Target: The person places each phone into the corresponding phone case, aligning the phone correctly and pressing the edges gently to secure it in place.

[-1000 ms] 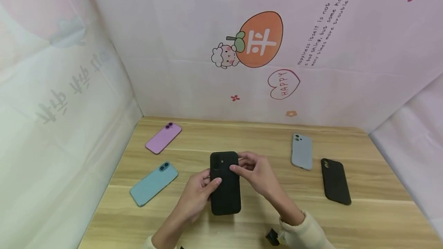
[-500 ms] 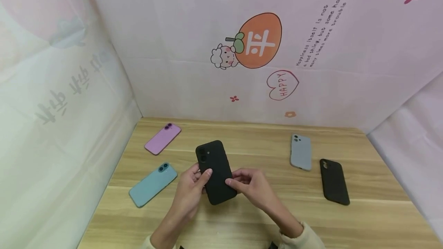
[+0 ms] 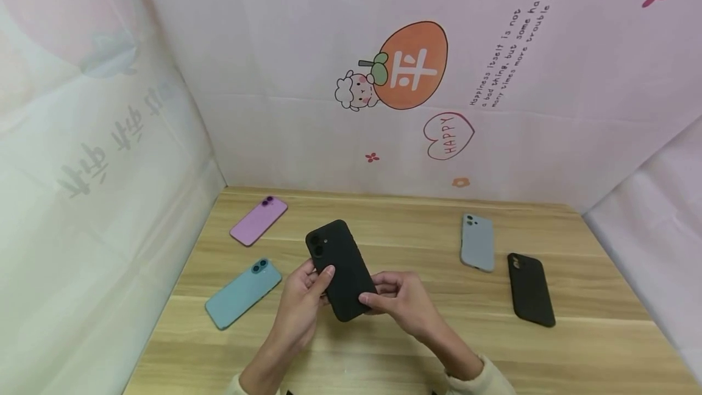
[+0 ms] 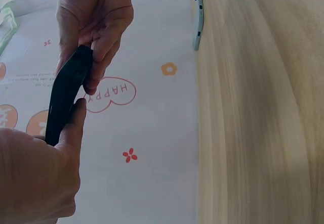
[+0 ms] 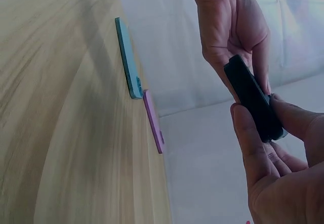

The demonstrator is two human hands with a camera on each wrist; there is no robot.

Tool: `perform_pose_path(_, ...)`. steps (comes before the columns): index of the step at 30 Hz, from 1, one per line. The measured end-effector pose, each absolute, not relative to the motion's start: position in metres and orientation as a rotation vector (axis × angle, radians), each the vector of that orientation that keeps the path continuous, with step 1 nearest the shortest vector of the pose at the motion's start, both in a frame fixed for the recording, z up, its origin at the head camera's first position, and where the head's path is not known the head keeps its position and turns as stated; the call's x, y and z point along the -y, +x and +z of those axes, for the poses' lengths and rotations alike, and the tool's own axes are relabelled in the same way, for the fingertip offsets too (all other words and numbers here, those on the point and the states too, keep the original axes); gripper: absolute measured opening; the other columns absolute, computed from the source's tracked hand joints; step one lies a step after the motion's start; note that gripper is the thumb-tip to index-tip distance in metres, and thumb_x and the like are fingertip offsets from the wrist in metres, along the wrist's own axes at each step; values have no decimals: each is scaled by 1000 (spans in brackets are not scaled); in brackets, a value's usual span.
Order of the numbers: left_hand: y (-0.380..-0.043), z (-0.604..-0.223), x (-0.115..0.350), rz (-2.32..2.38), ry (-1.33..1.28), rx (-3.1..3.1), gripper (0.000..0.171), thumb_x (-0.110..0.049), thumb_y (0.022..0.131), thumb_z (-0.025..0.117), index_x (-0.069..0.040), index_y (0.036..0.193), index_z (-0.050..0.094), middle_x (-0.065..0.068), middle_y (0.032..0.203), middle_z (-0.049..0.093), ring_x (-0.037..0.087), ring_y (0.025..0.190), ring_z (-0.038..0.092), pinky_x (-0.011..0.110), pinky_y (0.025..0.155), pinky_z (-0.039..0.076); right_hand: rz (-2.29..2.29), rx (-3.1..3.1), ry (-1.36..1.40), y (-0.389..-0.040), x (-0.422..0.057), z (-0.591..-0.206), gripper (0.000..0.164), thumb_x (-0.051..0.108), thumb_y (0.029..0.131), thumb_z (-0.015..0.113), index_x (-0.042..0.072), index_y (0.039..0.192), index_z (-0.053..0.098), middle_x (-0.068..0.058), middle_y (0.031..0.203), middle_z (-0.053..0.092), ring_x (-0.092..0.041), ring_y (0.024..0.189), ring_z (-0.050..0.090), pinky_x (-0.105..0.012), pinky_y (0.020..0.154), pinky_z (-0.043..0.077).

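Observation:
A black phone in a black case (image 3: pixel 342 273), camera end up and tilted to the left, is held above the table in both hands. My left hand (image 3: pixel 300 300) grips its left edge, thumb across the back and fingers behind. At the lower right corner, my right hand (image 3: pixel 403 303) pinches it between thumb and fingers. The left wrist view shows the dark phone (image 4: pixel 68 92) edge-on between the two hands. From the right wrist, the phone (image 5: pixel 253 100) also appears side-on, and its screen side is hard to make out.
Left on the wooden table (image 3: pixel 417 346) lie a pink phone (image 3: pixel 259 220) and a teal phone (image 3: pixel 244 292). At the right are a grey phone case (image 3: pixel 478 242) and a black phone case (image 3: pixel 531 289). Printed white cloth (image 3: pixel 307 139) hangs behind and at the sides.
The phone has gone from nearly upright to leaning left and risen slightly. My right hand has slid from its upper right edge down to the lower right corner.

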State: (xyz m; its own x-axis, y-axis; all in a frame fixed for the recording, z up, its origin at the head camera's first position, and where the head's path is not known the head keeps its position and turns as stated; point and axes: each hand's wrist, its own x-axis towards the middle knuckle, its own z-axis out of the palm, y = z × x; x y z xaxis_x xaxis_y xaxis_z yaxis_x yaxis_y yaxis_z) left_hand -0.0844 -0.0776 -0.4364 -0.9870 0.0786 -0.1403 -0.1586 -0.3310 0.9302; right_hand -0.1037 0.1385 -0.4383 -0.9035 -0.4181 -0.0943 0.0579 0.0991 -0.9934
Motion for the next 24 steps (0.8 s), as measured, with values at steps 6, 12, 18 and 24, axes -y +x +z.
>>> perform_pose_path(6, -86, -434, 83, 2445, -96, -1584, 52, -18, 110, 59, 8, 152, 43, 28, 138, 65, 27, 113, 73, 40, 94, 62, -1817, -2001, -408, -107, -149, -434, 32, 2, 94, 79, -18, 118, 69, -26, 101, 77, -24, 88, 79, -41, 78, 66)
perform_pose_path(12, -86, -435, 88, 2461, -104, -1487, 53, -24, 111, 58, 8, 149, 42, 17, 119, 75, 25, 99, 77, 43, 84, 64, -1692, -2012, -485, -110, -161, -429, 33, 5, 94, 80, -14, 119, 71, -22, 99, 78, -23, 88, 79, -49, 79, 64)
perform_pose_path(18, -86, -435, 90, 2474, -100, -1411, 52, -26, 112, 56, 11, 146, 43, 13, 110, 79, 25, 96, 79, 48, 84, 64, -1652, -2062, -505, -113, -168, -426, 33, 5, 93, 80, -13, 119, 72, -21, 98, 78, -22, 87, 79, -42, 77, 66)
perform_pose_path(24, -86, -435, 92, 2468, -82, -1394, 51, -22, 111, 58, 14, 144, 43, 16, 111, 78, 27, 98, 79, 53, 88, 63, -1660, -2139, -461, -114, -175, -420, 31, 8, 94, 80, -11, 117, 73, -17, 96, 79, -19, 84, 78, -39, 76, 66)
